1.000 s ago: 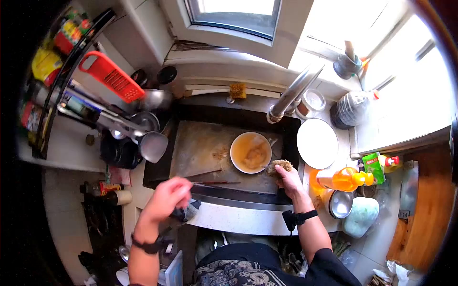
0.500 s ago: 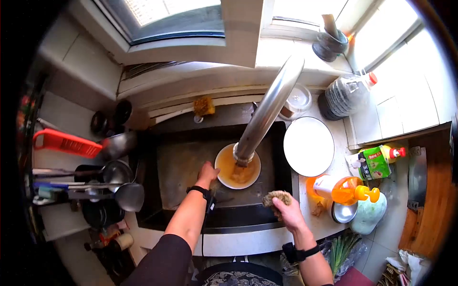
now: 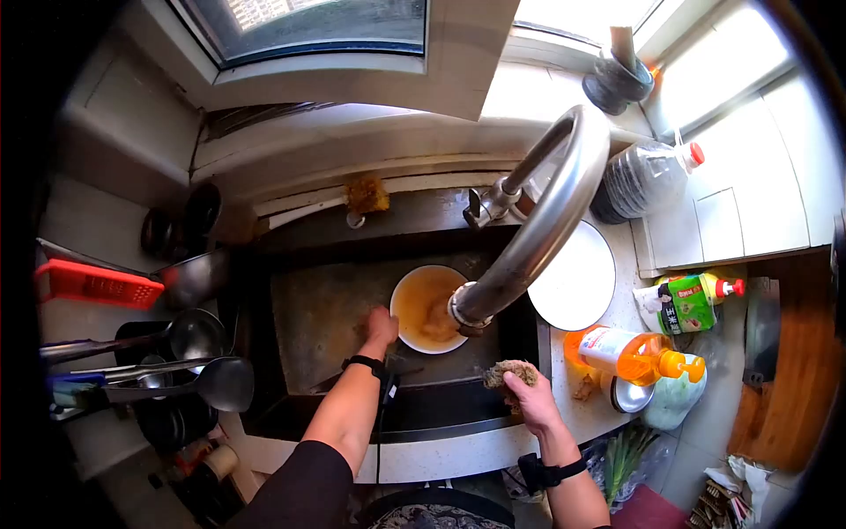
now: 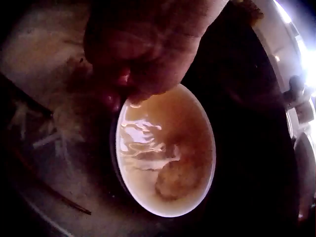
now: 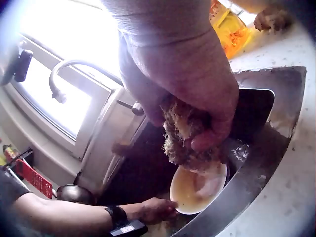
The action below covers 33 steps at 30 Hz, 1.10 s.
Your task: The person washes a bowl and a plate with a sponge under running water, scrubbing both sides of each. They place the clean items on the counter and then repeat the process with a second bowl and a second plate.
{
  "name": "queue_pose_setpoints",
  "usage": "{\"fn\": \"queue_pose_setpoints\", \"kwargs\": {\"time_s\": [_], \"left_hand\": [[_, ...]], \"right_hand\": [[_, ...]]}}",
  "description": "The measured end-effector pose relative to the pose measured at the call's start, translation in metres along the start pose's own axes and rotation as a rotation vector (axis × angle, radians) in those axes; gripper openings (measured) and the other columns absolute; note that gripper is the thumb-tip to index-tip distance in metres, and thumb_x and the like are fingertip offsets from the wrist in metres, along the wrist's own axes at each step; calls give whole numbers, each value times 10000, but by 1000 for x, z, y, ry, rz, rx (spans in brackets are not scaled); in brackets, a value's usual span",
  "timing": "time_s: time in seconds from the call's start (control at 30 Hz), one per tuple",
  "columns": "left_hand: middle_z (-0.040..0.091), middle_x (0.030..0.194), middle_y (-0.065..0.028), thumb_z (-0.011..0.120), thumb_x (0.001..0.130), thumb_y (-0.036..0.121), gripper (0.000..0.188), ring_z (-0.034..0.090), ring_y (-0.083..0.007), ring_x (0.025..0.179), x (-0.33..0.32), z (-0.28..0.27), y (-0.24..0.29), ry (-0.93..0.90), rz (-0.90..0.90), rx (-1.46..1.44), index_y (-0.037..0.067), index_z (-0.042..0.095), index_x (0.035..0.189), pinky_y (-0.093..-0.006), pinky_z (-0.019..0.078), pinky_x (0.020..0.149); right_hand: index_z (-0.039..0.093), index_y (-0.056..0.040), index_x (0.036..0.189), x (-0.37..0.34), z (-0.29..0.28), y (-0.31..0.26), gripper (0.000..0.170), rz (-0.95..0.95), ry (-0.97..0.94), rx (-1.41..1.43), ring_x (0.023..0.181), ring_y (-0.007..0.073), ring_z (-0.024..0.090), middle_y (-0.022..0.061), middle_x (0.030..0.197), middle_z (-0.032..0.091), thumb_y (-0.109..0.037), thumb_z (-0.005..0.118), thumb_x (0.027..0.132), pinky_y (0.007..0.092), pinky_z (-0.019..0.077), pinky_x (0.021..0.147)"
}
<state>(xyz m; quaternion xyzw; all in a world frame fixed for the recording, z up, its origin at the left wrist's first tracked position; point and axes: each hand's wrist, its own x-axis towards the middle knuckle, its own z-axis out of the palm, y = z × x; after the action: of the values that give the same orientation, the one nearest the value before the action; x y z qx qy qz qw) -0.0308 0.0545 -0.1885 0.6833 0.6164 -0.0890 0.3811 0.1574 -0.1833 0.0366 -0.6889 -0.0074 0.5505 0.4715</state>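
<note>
A white bowl (image 3: 429,273) of cloudy orange-brown liquid sits in the sink, with a soft lump under the surface. My left hand (image 3: 380,328) grips the bowl's left rim, its fingertips right at the edge in the left wrist view. Over the sink's front right corner, my right hand (image 3: 533,397) pinches a brownish fibrous scrubber (image 3: 508,374) between thumb and fingers. Seen from the right wrist, the scrubber hangs above the bowl's far side. Chopsticks (image 4: 64,200) and pale scraps lie on the sink floor left of the bowl.
A curved metal faucet (image 3: 529,256) arches over the sink, its spout by the bowl's right rim. On the right counter are a white plate (image 3: 573,278) and an orange soap bottle (image 3: 621,354). Ladles (image 3: 196,339) and a red basket (image 3: 101,284) stand at left.
My left hand has gone from the sink's front edge to the bowl's rim. The head view has shifted, and the spout now appears right of the bowl. My right hand keeps holding the scrubber.
</note>
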Motion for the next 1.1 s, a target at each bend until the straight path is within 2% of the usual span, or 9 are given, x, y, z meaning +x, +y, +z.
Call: {"fn": "queue_pose_setpoints", "kwargs": {"time_s": [0.2,0.4,0.57,0.7,0.83,0.9,0.97,1.03,1.1], "left_hand": [[591,700,-129,666,746,65,209,649,-299,803,-1,23,-12,-24,-22,-281,29,460,755,-429,501,700],[638,841,-179,679,682,104,293,631,-339,836,-23,25,15,69,-51,-408,-1,556,927,-404,488,749],[628,983,-195,663,693,56,352,609,-348,957,15,82,-17,-5,-33,-819,16,537,1020,-401,470,841],[596,1058,-205,658,712,50,362,572,-356,1019,12,82,-3,212,122,-151,37,526,1049,-418,448,887],[543,1205,-247,540,841,98,498,529,-407,1072,-17,46,66,139,553,-264,27,424,1320,-498,427,916],[531,1227,-255,572,812,91,564,508,-410,1122,-45,12,117,-127,415,-382,28,394,1343,-492,412,946],[525,1241,-256,597,793,99,608,495,-408,1157,-48,12,131,-174,387,-256,23,377,1355,-485,405,964],[525,1250,-251,617,786,123,628,489,-401,1176,-34,53,115,-7,464,119,14,374,1354,-477,407,968],[542,1246,-218,624,806,197,586,506,-388,1163,-28,72,119,-69,338,79,40,425,1334,-470,420,958]], "right_hand": [[601,-105,1101,8,0,-1,224,38,13,-37,822,109,610,3,973,658,-195,609,896,253,473,631],[612,-92,1084,9,-4,7,217,30,19,-48,792,102,607,3,958,657,-198,614,895,245,472,626],[606,-21,1076,3,-4,-1,255,56,-11,-109,818,119,606,35,957,652,-194,628,890,246,490,716],[646,-18,985,3,-2,-9,276,12,-96,-488,804,118,600,57,905,665,-270,656,873,275,491,741],[649,-26,981,-6,-4,-6,311,-81,-136,-510,803,124,601,58,880,663,-320,644,877,282,493,745],[646,-31,983,-14,-7,-6,285,-76,-127,-541,810,122,600,62,873,660,-292,659,868,277,492,758],[644,-34,994,-28,-11,-5,286,-76,-115,-490,821,120,599,59,890,660,-291,656,870,273,491,763],[638,-33,999,-39,-17,-6,267,-20,-127,-412,827,105,587,40,899,652,-265,663,869,260,485,768],[632,-25,977,-48,-24,6,238,-54,-118,-344,796,86,562,16,865,631,-233,673,868,246,478,735]]}}
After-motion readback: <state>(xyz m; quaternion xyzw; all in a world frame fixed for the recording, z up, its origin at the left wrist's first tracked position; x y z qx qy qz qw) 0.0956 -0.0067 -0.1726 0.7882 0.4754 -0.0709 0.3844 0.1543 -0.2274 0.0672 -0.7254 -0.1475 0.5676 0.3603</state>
